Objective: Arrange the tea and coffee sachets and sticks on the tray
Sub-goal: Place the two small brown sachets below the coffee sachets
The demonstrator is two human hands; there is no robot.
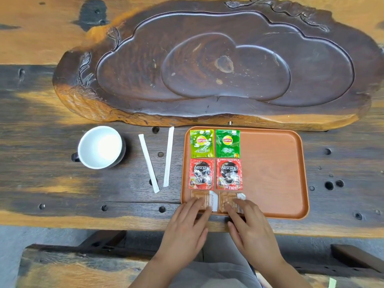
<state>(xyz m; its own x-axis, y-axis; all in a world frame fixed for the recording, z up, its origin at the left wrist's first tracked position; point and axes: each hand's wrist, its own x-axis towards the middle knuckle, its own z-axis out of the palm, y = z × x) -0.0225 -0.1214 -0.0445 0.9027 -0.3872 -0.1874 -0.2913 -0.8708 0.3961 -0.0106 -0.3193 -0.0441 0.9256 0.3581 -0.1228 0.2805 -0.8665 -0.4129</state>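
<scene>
Left hand (187, 221) flat, fingers spread, pressing left brown sachet (204, 199) at tray (274, 173) near edge. Right hand (247, 221) likewise on right brown sachet (227, 199). Two sticks (148, 163) on worktop (52, 183), left of tray.

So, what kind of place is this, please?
Probably a tea table in a home or guest room: a carved wooden tea tray on a rustic wood table, a white cup, and Lipton sachets on an orange tray.
</scene>
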